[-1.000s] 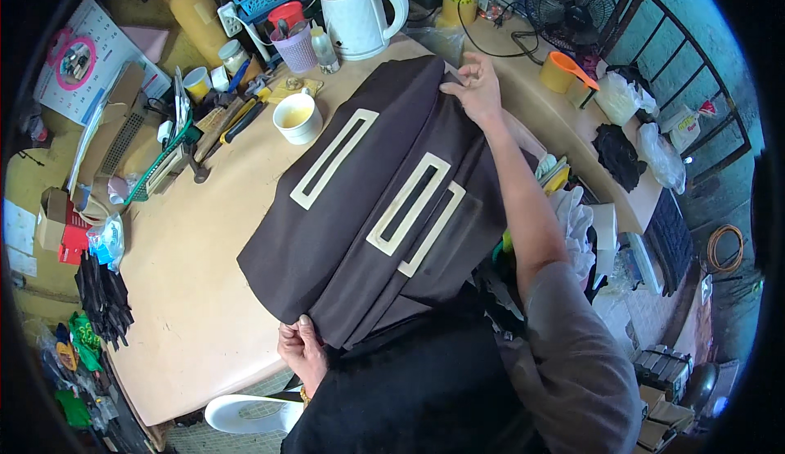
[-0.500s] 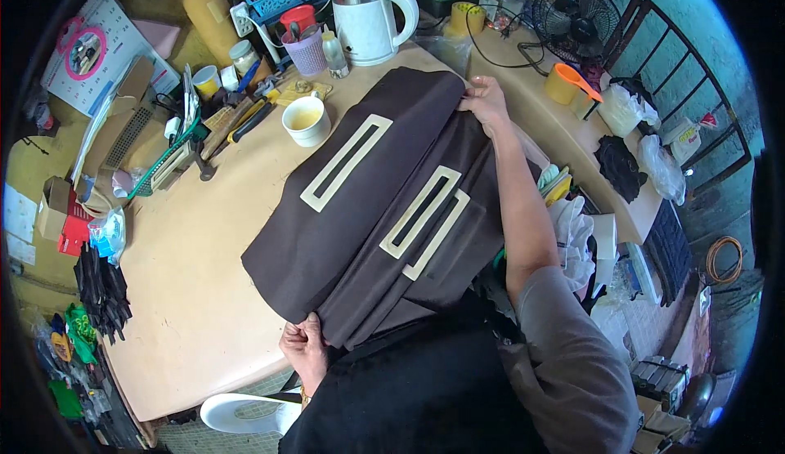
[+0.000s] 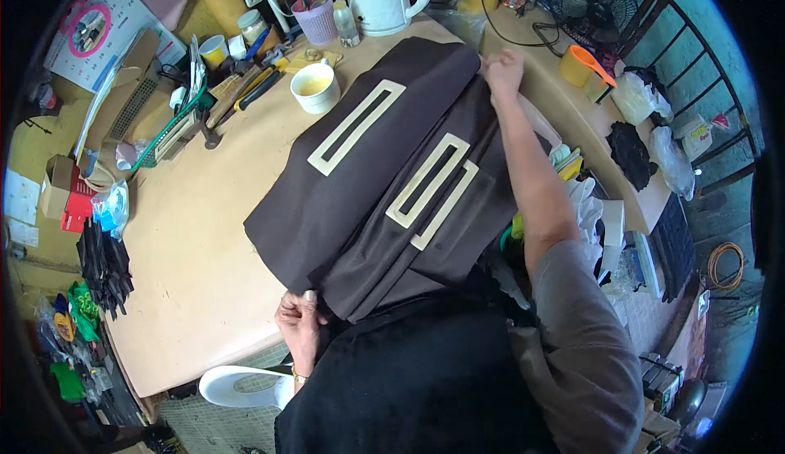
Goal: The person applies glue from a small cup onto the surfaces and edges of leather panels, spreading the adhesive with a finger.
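Dark brown fabric [image 3: 302, 225] lies over the table in overlapping layers, its far right edge raised. Pinched between thumb and fingers of my left hand [image 3: 299, 322] is its near left corner. My right hand [image 3: 503, 78] grips the far right corner, fingers closed over the edge. On the top layer sits a cream rectangular frame [image 3: 320, 165] with a long slot. Another cream frame [image 3: 399, 215] lies to its right, and beside that a third frame [image 3: 421, 241] is partly covered.
A cup with yellowish contents [image 3: 315, 102] stands just beyond the fabric on the tan table [image 3: 196, 274]. Behind are a white kettle [image 3: 378, 0] and a purple basket [image 3: 317, 25]. A hammer [image 3: 210, 138] lies far left. Black strips [image 3: 105, 270] hang at the left edge.
The whole view has shifted, so the table and its things sit higher in the picture. Both hands keep hold of the fabric, whose layers lie much as before.
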Available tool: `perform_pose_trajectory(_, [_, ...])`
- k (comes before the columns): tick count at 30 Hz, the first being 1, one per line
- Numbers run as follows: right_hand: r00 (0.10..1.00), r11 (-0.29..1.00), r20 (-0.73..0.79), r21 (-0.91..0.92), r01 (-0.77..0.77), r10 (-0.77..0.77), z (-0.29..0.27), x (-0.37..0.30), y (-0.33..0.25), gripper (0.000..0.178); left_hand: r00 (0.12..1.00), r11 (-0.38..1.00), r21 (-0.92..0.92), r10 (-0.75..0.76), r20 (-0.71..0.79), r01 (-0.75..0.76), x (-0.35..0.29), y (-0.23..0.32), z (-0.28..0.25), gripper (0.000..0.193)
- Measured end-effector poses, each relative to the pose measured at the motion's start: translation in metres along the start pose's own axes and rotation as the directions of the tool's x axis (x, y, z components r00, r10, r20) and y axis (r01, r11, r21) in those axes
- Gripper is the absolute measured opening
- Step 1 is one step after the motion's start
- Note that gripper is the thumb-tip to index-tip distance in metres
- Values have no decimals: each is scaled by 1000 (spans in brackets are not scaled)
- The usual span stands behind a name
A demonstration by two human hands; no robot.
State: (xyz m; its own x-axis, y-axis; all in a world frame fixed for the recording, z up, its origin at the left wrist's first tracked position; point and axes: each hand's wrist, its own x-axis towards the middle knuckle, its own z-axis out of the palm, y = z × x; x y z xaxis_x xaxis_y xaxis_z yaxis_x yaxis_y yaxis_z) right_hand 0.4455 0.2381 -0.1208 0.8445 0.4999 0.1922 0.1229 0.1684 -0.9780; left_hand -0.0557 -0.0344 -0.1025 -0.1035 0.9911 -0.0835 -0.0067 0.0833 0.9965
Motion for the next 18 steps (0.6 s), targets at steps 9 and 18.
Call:
perform_pose_trajectory(9, [944, 947, 102, 106, 304, -314, -51, 1, -74, 45, 854, 789, 338, 510, 104, -513, -3, 87, -3, 11])
perform_pose_trajectory(18, [691, 830, 549, 7, 558, -470, -74, -112, -136, 38, 469, 696, 322, 26, 883, -643, 15, 85, 72, 50])
